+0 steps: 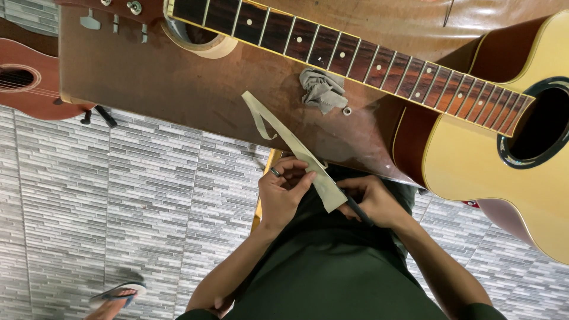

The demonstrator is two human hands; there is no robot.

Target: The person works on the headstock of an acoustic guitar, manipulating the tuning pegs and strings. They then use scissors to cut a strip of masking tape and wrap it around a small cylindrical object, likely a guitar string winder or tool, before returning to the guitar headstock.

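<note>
The dark tool (359, 210) in the right hand (372, 200) is mostly hidden by the fingers and the pale strip of tape (296, 148), so it may be a pen or a blade. That hand is closed around it at the strip's lower end. The left hand (283, 191), ringed, pinches the strip's edge between thumb and forefinger. The strip runs up onto the brown table (178, 83), below the acoustic guitar (492, 160), whose body is cut off at the right. Near the neck lie a crumpled grey cloth (323, 89) and a tape roll (204, 40), half covered.
</note>
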